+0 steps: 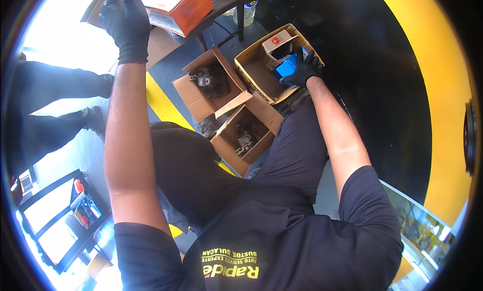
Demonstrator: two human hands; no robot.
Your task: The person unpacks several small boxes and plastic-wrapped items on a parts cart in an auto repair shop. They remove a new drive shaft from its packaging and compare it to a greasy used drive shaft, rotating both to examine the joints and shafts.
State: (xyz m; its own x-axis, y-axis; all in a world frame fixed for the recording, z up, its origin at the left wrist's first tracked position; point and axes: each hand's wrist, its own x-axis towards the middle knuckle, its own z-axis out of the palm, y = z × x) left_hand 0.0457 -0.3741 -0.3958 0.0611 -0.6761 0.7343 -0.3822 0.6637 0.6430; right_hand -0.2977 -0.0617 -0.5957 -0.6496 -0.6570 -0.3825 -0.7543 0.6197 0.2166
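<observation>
Black gloves cover both my hands. My left hand (127, 27) is raised at the upper left, beside an orange and white box (183, 12). Its fingers look curled closed, and whatever they may hold is hidden. Over at the right, my right hand (304, 69) reaches into an open cardboard box (256, 72) and grips a small blue box (287, 66), thumb on the near side. A white carton (278, 41) with a red mark lies in that same cardboard box, behind the blue one.
Two more open cartons stand before my knees: one (198, 102) holds metal parts (204, 79), the other (229, 145) a metal part (245, 140). A clear bottle (245, 14) stands beyond, near a dark table leg (240, 27). At left are another person's dark-clad legs (65, 90).
</observation>
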